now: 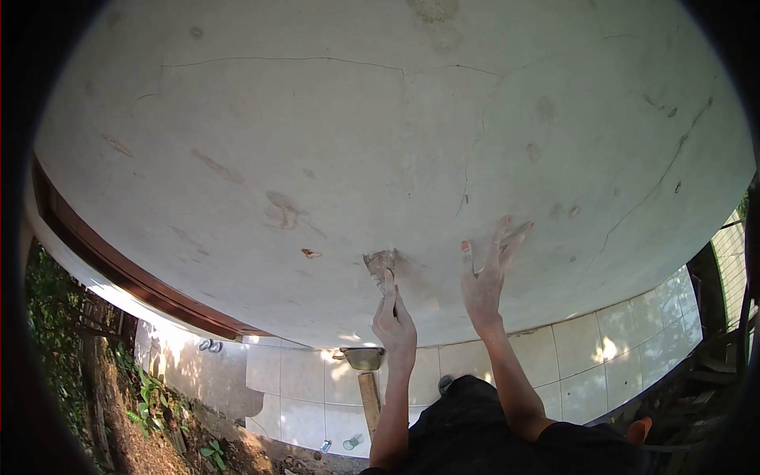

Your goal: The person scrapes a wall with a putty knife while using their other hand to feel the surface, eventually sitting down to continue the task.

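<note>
A pale wall [340, 158] with cracks and chipped patches fills most of the view. My left hand [393, 321] grips a putty knife [381, 263], its index finger stretched along the blade. The blade's broad edge lies against the wall beside a dark smudge. To its right, my right hand [484, 289] is raised at the wall with spread fingers and holds nothing. Whether its fingertips touch the surface is hard to tell. Both hands are coated in whitish dust.
Below the wall runs a tiled floor [301, 376]. On it are a basin [362, 359], a wooden board [370, 404], a glass [352, 442] and a pair of sandals [210, 345]. A brown frame [134, 273] edges the wall at left. Plants [150, 392] grow beyond the tiles.
</note>
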Motion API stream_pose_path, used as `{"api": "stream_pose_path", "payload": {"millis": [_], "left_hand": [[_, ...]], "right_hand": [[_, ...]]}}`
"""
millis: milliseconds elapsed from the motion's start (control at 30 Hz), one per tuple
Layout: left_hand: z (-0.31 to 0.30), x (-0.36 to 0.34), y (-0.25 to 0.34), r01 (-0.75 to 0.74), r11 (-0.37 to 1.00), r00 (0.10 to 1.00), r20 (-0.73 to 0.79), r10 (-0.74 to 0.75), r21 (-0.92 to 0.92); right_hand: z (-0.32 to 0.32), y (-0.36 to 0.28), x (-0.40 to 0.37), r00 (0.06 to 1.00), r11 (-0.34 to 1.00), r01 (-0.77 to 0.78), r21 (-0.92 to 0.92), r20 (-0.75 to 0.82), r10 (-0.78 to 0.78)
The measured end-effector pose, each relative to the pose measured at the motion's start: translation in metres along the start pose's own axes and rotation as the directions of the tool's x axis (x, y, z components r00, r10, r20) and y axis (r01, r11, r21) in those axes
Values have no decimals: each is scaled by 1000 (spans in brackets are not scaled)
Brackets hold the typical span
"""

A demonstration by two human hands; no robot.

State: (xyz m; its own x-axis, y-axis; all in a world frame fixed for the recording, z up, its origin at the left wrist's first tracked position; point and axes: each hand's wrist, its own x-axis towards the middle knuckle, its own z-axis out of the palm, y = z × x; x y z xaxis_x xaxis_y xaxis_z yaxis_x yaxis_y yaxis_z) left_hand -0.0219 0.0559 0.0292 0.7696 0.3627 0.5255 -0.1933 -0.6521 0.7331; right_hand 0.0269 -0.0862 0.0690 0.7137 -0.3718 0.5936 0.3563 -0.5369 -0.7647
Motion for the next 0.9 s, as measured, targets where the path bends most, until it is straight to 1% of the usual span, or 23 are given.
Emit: {"api": "stream_pose_path", "payload": {"millis": [33,100,133,200,233,300,433,500,633,700,733,800,833,900], "left_hand": [[2,4,2,-6,1000,1000,0,6,-6],[1,10,10,27,991,999,-30,-31,-130],[-2,11,14,32,991,999,-28,-36,-131],[-7,16,20,-7,997,1000,-27,5,-73],[-5,13,16,-13,997,999,-31,11,-73],[-3,1,6,17,1000,999,36,-17,-3],[2,-1,3,52,998,999,13,-51,-32],[0,0,3,42,997,999,-6,-43,-57],[5,-5,0,32,999,999,0,-32,4],[7,-1,6,100,993,995,28,-99,-55],[6,5,9,105,993,994,23,-104,-57],[2,19,14,9,994,999,-46,-15,-113],[1,16,13,21,994,998,-49,-26,-112],[1,16,13,-17,995,998,-57,11,-102]], "right_hand": [[-1,2,-1,1000,1000,8,-6,7,-8],[-2,4,-3,1000,1000,11,-20,21,-10],[-2,5,-3,1000,1000,5,-16,26,-5],[-2,5,-3,1000,1000,3,-8,31,-2],[-2,5,-3,1000,1000,3,-11,25,-2],[-1,5,-2,1000,1000,0,-11,14,0],[-3,6,-2,1000,1000,7,-10,27,-7],[-3,5,-2,1000,1000,14,-11,27,-13],[-2,1,-3,999,1000,-13,1,33,13],[-1,2,0,1000,1000,-10,19,28,9],[-2,3,0,999,1000,-10,15,33,10],[-3,3,-2,999,1000,-12,9,50,11],[-4,2,-3,998,1000,-19,3,53,19],[-4,1,-1,998,1000,-13,5,58,13]]}}
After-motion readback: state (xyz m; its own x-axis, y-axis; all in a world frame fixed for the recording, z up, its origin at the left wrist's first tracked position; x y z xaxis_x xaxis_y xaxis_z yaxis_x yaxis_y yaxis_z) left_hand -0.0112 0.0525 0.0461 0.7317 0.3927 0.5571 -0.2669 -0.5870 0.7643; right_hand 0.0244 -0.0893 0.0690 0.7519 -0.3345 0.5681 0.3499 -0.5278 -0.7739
